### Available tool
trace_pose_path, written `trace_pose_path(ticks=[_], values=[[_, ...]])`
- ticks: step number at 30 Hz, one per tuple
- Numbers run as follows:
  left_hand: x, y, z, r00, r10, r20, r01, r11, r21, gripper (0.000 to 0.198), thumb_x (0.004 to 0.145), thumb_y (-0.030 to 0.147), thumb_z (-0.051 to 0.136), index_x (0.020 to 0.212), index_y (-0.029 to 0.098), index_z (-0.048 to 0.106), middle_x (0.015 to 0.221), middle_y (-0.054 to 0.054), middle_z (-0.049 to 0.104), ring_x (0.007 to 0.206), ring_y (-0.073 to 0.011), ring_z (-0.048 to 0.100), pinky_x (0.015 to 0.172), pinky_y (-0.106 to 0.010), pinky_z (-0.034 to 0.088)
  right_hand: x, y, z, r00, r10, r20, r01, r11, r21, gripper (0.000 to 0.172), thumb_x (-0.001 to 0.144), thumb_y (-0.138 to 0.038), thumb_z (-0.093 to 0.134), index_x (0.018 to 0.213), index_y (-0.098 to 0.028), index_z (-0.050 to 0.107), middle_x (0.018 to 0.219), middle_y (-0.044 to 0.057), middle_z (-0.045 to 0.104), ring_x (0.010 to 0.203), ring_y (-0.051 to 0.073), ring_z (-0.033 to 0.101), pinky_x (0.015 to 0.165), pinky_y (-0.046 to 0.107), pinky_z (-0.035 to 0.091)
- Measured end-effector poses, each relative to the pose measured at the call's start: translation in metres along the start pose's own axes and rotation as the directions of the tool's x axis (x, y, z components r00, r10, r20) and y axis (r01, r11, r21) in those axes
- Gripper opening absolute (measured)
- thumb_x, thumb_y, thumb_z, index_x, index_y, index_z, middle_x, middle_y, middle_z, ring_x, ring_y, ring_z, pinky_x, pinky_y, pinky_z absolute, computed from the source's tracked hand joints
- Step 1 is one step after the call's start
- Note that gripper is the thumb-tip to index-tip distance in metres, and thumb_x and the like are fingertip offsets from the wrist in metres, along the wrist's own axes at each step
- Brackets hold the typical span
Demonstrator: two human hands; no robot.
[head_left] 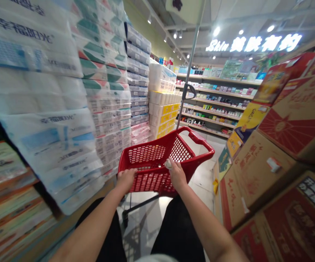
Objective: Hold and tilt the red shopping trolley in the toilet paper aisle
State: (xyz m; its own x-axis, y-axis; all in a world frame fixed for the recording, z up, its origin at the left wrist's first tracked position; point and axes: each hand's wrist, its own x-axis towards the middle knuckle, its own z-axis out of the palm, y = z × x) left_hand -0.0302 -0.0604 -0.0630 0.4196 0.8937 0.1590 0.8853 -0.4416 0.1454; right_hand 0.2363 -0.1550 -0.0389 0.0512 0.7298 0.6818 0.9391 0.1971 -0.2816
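Observation:
A red plastic shopping cart [153, 178] with a mesh basket stands right in front of me. My left hand [126, 179] is closed over the near left part of its rim. Further right, my right hand [177, 174] grips the same near rim. At its thumb and fingers is a small whitish crumpled thing [168, 163], whose kind I cannot make out. Little shows inside the basket beyond its mesh walls. From its far side rises a grey pole [191, 62] with a black loop-shaped clip.
Stacked packs of toilet paper [37, 91] and tissue packs [105, 109] line my left side. Cardboard boxes [261, 167] are piled along the right. Ahead, shelves [214, 102] of small packaged goods stand under a lit sign [255, 43]. Pale floor tiles [202, 182] run between the stacks.

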Motion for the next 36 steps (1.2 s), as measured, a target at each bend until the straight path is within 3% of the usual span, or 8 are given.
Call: trace_pose_path(ticks=[4, 8, 15, 19, 24, 28, 33, 36], values=[[-0.002, 0.001, -0.001, 1.0, -0.003, -0.003, 0.003, 1.0, 0.002, 0.037, 0.092, 0.022, 0.029, 0.116, 0.025, 0.057, 0.113, -0.006, 0.064, 0.103, -0.0243, 0.056, 0.088, -0.044, 0.034, -0.01, 0.001, 0.003, 0.998, -0.054, -0.026, 0.055, 0.998, 0.037, 0.052, 0.082, -0.002, 0.04, 0.129, -0.02, 0.053, 0.119, 0.006, 0.06, 0.107, 0.02, 0.051, 0.094, 0.033, 0.046], [-0.005, 0.003, -0.002, 1.0, -0.013, -0.001, 0.013, 1.0, -0.005, 0.036, 0.093, 0.025, 0.03, 0.117, 0.025, 0.057, 0.112, -0.006, 0.064, 0.104, -0.0249, 0.055, 0.089, -0.044, 0.034, -0.023, -0.013, 0.015, 0.99, -0.116, 0.085, 0.113, 0.993, 0.036, 0.042, 0.083, -0.003, 0.042, 0.116, -0.021, 0.061, 0.114, 0.006, 0.061, 0.103, 0.021, 0.05, 0.088, 0.031, 0.047], [-0.008, 0.002, -0.003, 1.0, -0.024, 0.003, 0.024, 1.0, 0.013, 0.035, 0.095, 0.026, 0.029, 0.117, 0.025, 0.056, 0.113, -0.006, 0.063, 0.105, -0.0249, 0.054, 0.088, -0.044, 0.033, -0.034, -0.027, 0.045, 0.997, -0.006, 0.077, 0.0, 0.997, 0.076, 0.038, 0.078, -0.005, 0.044, 0.104, -0.021, 0.066, 0.1, 0.005, 0.061, 0.093, 0.019, 0.052, 0.081, 0.027, 0.046], [-0.009, 0.002, -0.003, 1.0, -0.018, 0.002, 0.018, 1.0, 0.005, 0.034, 0.094, 0.025, 0.029, 0.116, 0.024, 0.057, 0.112, -0.006, 0.063, 0.104, -0.0246, 0.054, 0.087, -0.044, 0.033, -0.038, -0.022, 0.057, 1.0, 0.015, 0.0, -0.015, 0.99, 0.141, 0.036, 0.08, -0.007, 0.045, 0.105, -0.021, 0.067, 0.108, 0.006, 0.06, 0.101, 0.019, 0.051, 0.087, 0.028, 0.046], [-0.012, 0.003, -0.006, 1.0, -0.011, -0.017, 0.011, 1.0, -0.015, 0.033, 0.094, 0.025, 0.031, 0.112, 0.025, 0.058, 0.111, -0.005, 0.063, 0.104, -0.0246, 0.053, 0.087, -0.043, 0.033, -0.047, -0.002, 0.054, 1.0, -0.009, 0.02, 0.006, 0.99, 0.141, 0.029, 0.086, -0.014, 0.048, 0.097, -0.026, 0.071, 0.1, 0.003, 0.062, 0.095, 0.019, 0.053, 0.082, 0.026, 0.047], [-0.01, 0.001, -0.004, 1.0, -0.017, -0.021, 0.017, 0.999, -0.03, 0.031, 0.093, 0.025, 0.034, 0.112, 0.025, 0.058, 0.11, -0.005, 0.063, 0.104, -0.0247, 0.053, 0.087, -0.044, 0.033, -0.05, 0.01, 0.047, 0.995, 0.061, -0.074, -0.051, 0.99, 0.131, 0.033, 0.087, -0.015, 0.044, 0.108, -0.022, 0.069, 0.107, 0.007, 0.059, 0.099, 0.021, 0.05, 0.087, 0.032, 0.047], [-0.007, -0.002, -0.002, 1.0, -0.02, -0.021, 0.019, 1.0, -0.023, 0.031, 0.093, 0.027, 0.034, 0.113, 0.025, 0.058, 0.111, -0.005, 0.063, 0.104, -0.0246, 0.052, 0.087, -0.043, 0.033, -0.045, 0.004, 0.049, 1.0, 0.013, -0.025, -0.008, 0.981, 0.195, 0.033, 0.084, -0.013, 0.046, 0.104, -0.023, 0.07, 0.101, 0.005, 0.061, 0.093, 0.019, 0.052, 0.084, 0.029, 0.047], [-0.008, -0.003, -0.002, 1.0, -0.02, -0.02, 0.02, 0.999, -0.026, 0.03, 0.093, 0.027, 0.034, 0.112, 0.026, 0.058, 0.111, -0.004, 0.062, 0.105, -0.0237, 0.052, 0.088, -0.042, 0.032, -0.04, -0.001, 0.051, 0.997, 0.059, -0.057, -0.045, 0.973, 0.225, 0.034, 0.085, -0.013, 0.046, 0.109, -0.02, 0.068, 0.108, 0.007, 0.059, 0.1, 0.02, 0.051, 0.09, 0.032, 0.046]])
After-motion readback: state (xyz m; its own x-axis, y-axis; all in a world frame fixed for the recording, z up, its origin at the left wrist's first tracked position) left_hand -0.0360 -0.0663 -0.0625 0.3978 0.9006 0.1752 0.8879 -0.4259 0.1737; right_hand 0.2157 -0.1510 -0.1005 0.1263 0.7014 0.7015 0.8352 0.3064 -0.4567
